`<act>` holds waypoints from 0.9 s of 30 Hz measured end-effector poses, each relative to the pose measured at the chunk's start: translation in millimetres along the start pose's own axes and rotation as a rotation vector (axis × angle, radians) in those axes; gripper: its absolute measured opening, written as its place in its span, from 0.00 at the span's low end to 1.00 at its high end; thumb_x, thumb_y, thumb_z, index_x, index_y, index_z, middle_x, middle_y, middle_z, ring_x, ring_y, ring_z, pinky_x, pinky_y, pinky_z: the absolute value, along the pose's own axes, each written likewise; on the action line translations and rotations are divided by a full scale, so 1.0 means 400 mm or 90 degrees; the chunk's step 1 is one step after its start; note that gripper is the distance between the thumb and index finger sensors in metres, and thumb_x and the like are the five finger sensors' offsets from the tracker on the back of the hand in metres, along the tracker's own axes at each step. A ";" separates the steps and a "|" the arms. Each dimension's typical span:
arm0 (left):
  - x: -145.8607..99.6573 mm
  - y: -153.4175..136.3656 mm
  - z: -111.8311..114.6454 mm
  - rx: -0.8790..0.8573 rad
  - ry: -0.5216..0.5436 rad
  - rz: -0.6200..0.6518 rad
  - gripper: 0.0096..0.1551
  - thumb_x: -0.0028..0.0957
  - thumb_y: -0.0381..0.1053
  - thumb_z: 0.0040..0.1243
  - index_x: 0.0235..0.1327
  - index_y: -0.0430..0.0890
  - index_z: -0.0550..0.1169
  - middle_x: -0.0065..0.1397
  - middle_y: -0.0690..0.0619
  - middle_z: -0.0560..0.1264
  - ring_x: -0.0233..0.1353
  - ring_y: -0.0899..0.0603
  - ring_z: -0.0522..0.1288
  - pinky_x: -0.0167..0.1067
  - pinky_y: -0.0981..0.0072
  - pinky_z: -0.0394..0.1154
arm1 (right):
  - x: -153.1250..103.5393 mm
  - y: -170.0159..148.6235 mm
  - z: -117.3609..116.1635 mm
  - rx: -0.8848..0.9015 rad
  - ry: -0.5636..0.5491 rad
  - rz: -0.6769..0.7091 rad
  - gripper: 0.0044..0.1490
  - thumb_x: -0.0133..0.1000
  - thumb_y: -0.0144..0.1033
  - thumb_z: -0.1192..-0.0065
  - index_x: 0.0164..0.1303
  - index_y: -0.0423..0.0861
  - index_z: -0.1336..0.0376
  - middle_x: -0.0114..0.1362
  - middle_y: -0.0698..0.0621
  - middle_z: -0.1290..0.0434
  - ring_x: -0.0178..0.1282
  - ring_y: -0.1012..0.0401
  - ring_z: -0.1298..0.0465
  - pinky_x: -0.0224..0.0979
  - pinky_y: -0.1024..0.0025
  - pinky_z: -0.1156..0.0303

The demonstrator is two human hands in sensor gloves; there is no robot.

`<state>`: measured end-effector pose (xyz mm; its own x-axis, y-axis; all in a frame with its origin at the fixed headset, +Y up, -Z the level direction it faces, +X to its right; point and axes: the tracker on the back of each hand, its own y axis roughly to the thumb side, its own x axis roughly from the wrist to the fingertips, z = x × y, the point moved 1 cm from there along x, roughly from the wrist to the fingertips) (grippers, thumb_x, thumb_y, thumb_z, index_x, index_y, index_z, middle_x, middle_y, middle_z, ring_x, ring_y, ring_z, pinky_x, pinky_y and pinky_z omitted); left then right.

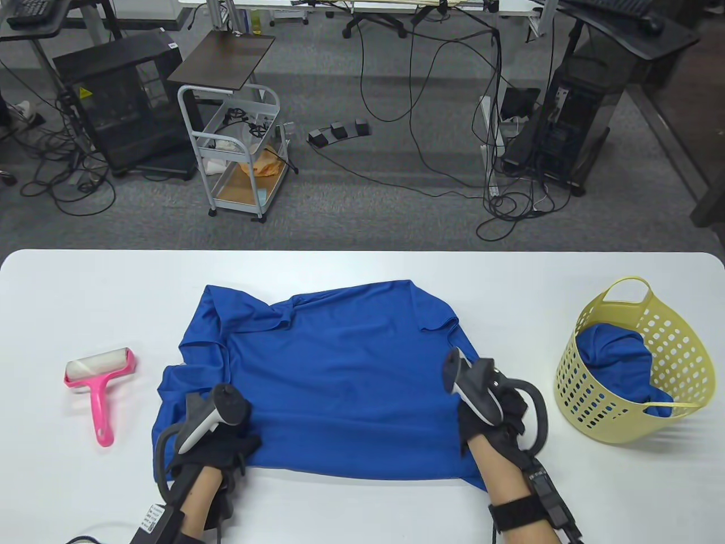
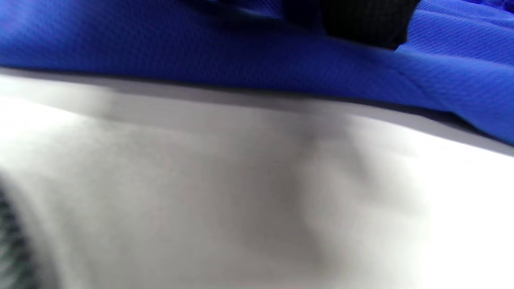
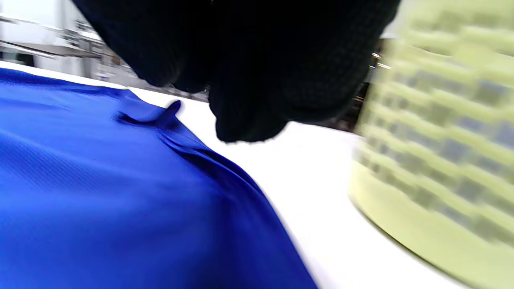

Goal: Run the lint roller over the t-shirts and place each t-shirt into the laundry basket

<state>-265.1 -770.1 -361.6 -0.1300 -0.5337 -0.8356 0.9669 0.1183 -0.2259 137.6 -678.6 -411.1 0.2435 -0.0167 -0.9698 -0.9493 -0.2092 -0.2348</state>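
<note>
Both hands sit at the near hem of the blue t-shirt [image 1: 345, 368], spread flat mid-table, collar end far, hem toward the person. Left hand [image 1: 218, 439] is on the near-left corner, fingers curled down into the cloth; looks like a pinch but the tracker hides the fingertips, can't tell for sure. Right hand [image 1: 490, 411] is at the near-right edge, fingers bent; right wrist view shows them bunched just above the cloth, grip not confirmed.

Key relation: lint roller [image 1: 101, 382] lies on the table well left of the shirt, handle pointing toward the person, so the left hand is nearer it. Laundry basket [image 1: 674, 422] stands at the right, one blue shirt already inside, nearer the right hand. Likely step: straightening the shirt before rolling.
</note>
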 end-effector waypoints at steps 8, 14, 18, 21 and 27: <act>0.000 -0.001 0.006 0.000 0.001 0.007 0.42 0.54 0.66 0.50 0.78 0.67 0.48 0.84 0.53 0.36 0.83 0.27 0.41 0.74 0.31 0.48 | 0.296 0.153 -0.080 -0.009 0.152 -0.024 0.42 0.51 0.66 0.44 0.75 0.63 0.47 0.68 0.58 0.29 0.52 0.64 0.23 0.52 0.77 0.20; 0.000 0.000 0.008 0.003 -0.004 0.010 0.42 0.54 0.66 0.49 0.78 0.66 0.47 0.84 0.52 0.36 0.82 0.27 0.40 0.74 0.31 0.48 | 0.370 0.154 -0.109 0.009 0.094 -0.042 0.24 0.56 0.52 0.41 0.62 0.61 0.35 0.44 0.67 0.19 0.30 0.71 0.19 0.32 0.85 0.19; 0.000 0.002 0.009 0.006 -0.008 0.010 0.42 0.54 0.66 0.49 0.78 0.66 0.47 0.84 0.52 0.36 0.82 0.26 0.40 0.74 0.30 0.48 | 0.394 0.062 -0.062 0.131 0.005 -0.163 0.24 0.58 0.54 0.43 0.62 0.57 0.36 0.46 0.71 0.18 0.31 0.75 0.16 0.35 0.87 0.16; 0.001 0.003 0.011 0.007 -0.011 0.011 0.42 0.55 0.66 0.49 0.79 0.65 0.47 0.84 0.52 0.35 0.82 0.26 0.40 0.74 0.30 0.48 | 0.389 -0.018 -0.060 0.238 -0.053 -0.294 0.43 0.60 0.51 0.49 0.80 0.51 0.61 0.80 0.51 0.36 0.61 0.61 0.20 0.57 0.71 0.18; 0.000 0.004 0.014 0.004 -0.013 0.012 0.42 0.55 0.66 0.48 0.78 0.65 0.46 0.84 0.52 0.35 0.82 0.26 0.39 0.74 0.30 0.47 | 0.340 0.010 -0.049 0.244 -0.030 -0.145 0.45 0.58 0.46 0.47 0.78 0.52 0.63 0.87 0.46 0.53 0.80 0.45 0.38 0.74 0.47 0.32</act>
<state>-262.3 -774.5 -359.2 -0.1078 -0.5481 -0.8294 0.9704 0.1232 -0.2075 170.6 -700.9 -542.5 0.4540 0.0341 -0.8903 -0.8798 0.1754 -0.4419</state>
